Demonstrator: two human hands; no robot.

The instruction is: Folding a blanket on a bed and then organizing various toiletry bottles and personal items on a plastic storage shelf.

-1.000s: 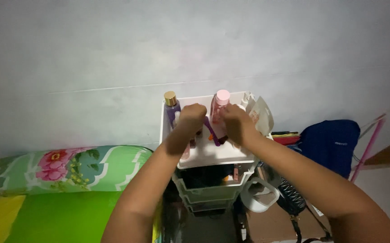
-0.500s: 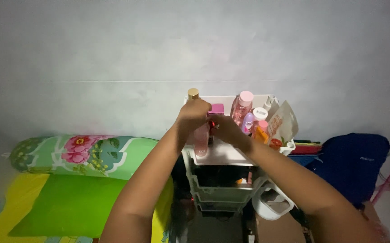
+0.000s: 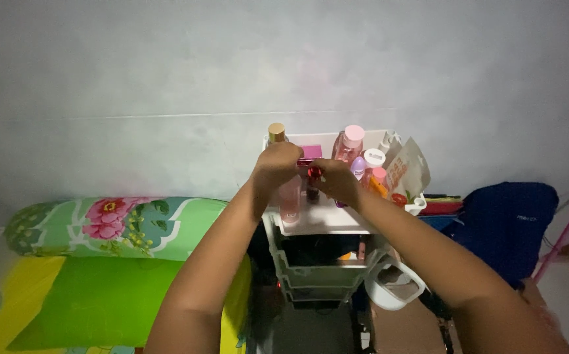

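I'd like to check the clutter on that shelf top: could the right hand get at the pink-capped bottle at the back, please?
Probably yes. The right hand is just in front of the pink-capped bottle, whose cap and neck stand clear above the smaller bottles beside it.

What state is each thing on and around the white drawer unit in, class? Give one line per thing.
left hand: closed on small items atop the unit
right hand: pinching a small red-tipped item
gold-capped bottle: upright, capped
pink-capped bottle: upright, capped
white pouch: standing, leaning
drawer unit: drawers hold items
floral bolster: lying flat
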